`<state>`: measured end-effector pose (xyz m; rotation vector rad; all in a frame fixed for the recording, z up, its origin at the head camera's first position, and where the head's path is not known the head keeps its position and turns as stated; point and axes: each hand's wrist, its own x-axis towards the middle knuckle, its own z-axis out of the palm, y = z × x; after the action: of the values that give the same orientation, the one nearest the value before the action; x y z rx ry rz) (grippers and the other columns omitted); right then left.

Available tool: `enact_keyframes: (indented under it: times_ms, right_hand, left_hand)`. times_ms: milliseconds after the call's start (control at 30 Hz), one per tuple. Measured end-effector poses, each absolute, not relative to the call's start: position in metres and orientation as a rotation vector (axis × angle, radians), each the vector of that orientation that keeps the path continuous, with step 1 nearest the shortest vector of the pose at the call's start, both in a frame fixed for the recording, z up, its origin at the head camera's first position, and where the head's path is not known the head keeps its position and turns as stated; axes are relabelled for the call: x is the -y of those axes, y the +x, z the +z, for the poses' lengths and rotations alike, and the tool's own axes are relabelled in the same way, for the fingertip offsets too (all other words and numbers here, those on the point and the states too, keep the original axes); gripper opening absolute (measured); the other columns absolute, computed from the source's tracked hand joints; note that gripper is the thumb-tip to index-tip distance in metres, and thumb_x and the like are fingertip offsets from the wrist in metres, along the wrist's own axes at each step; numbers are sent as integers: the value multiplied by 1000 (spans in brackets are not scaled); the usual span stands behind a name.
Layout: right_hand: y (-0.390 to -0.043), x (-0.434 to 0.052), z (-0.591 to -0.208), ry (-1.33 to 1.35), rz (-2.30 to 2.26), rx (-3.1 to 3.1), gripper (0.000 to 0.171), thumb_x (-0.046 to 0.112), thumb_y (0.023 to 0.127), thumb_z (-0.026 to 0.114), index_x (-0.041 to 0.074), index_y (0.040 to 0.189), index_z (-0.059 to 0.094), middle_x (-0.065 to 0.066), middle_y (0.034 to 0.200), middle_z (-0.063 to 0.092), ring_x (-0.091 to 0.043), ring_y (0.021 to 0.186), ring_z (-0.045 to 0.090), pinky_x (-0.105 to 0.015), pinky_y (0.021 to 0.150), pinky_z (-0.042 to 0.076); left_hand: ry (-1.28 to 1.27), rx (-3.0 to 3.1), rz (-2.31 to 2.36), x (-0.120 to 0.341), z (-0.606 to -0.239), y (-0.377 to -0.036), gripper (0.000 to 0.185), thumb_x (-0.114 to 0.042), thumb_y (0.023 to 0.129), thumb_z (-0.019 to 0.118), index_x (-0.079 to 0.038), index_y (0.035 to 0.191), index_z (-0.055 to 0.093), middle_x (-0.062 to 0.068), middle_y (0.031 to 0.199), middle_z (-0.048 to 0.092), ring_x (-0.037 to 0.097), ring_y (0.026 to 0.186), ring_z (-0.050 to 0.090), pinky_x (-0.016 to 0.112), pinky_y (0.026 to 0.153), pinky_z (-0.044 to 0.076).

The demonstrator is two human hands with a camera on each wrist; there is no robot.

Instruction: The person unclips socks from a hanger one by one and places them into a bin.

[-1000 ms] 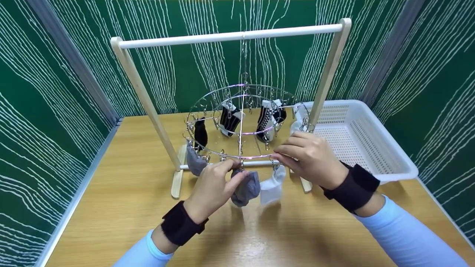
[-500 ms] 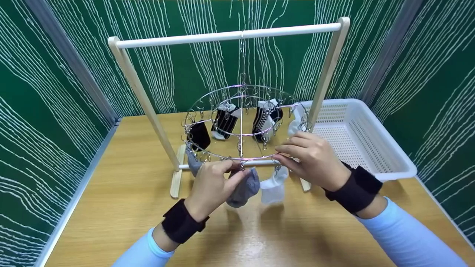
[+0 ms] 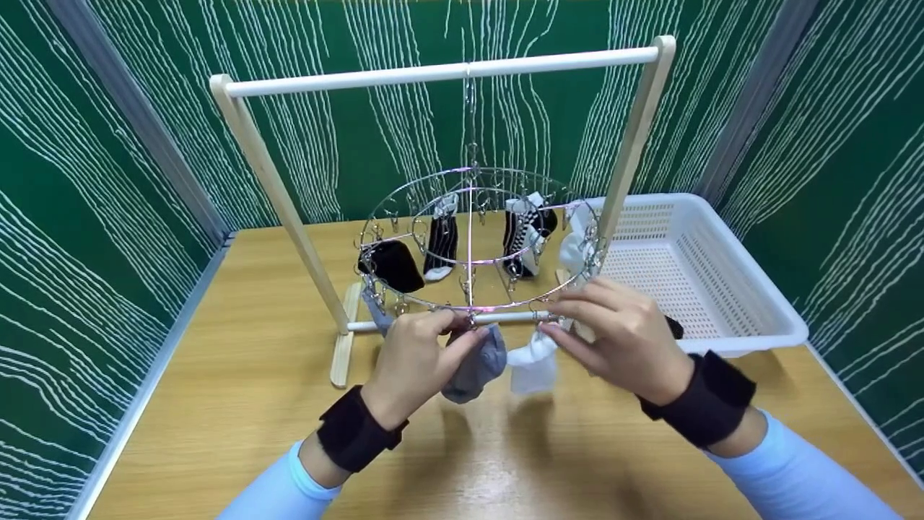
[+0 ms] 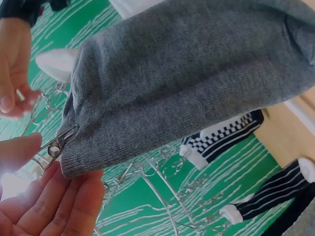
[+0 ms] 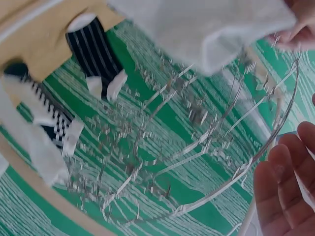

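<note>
A round wire sock hanger [image 3: 505, 171] hangs from a wooden rack [image 3: 433, 72] on the table. At its front rim a grey sock [image 3: 476, 365] and a white sock [image 3: 534, 365] hang from clips. My left hand [image 3: 465, 334] pinches the metal clip [image 4: 56, 147] at the cuff of the grey sock [image 4: 197, 73]. My right hand [image 3: 552, 328] pinches the top of the white sock [image 5: 206, 29] at its clip, other fingers [image 5: 280, 187] beside the ring.
A black sock [image 3: 393, 263], a striped sock [image 3: 440, 245], a checkered sock [image 3: 527, 238], another white sock [image 3: 574, 245] and another grey sock [image 3: 377, 310] hang on the hanger. A white plastic basket [image 3: 761, 274] stands at the right. Green walls enclose the wooden table [image 3: 238, 404].
My right hand has dropped from the ring to the white sock's top. The hanger has shifted slightly and the back socks have swung. The left hand stays at the grey sock's clip.
</note>
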<state>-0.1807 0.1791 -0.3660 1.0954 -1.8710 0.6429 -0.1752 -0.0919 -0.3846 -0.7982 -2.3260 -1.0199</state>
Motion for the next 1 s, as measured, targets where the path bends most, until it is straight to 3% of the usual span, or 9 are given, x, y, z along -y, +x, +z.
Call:
enact_keyframes:
  times_ms: [433, 567, 767, 1000]
  right_hand:
    - [-166, -160, -421, 1274, 686, 1941, 27, 30, 102, 78, 12, 82, 76, 2, 73, 74, -8, 59, 65, -19, 56, 55]
    - [-163, -155, -436, 1229, 672, 2028, 26, 32, 101, 79, 12, 85, 76, 3, 75, 75, -7, 60, 67, -21, 56, 55]
    - [-161, -148, -445, 1067, 785, 2342, 18, 24, 91, 89, 10, 92, 77, 1, 77, 76, -12, 65, 70, -28, 61, 58]
    - [-173, -142, -449, 983, 951, 2415, 26, 20, 89, 91, 5, 108, 81, -8, 96, 83, -20, 80, 79, -37, 73, 66]
  left_hand:
    - [-800, 2314, -983, 90, -383, -177, 15, -17, 96, 84, -3, 94, 82, 10, 89, 84, 23, 81, 82, 38, 75, 67]
    - [-794, 2316, -998, 89, -384, -177, 15, -17, 97, 83, -3, 94, 81, 9, 89, 83, 22, 81, 81, 39, 74, 66]
    - [-805, 2303, -1014, 89, -385, -177, 14, -16, 97, 83, -4, 91, 80, 7, 88, 83, 21, 80, 81, 39, 73, 65]
    - [-795, 2305, -1005, 88, -384, -176, 15, -17, 97, 84, -3, 93, 80, 8, 90, 84, 21, 82, 81, 38, 75, 65]
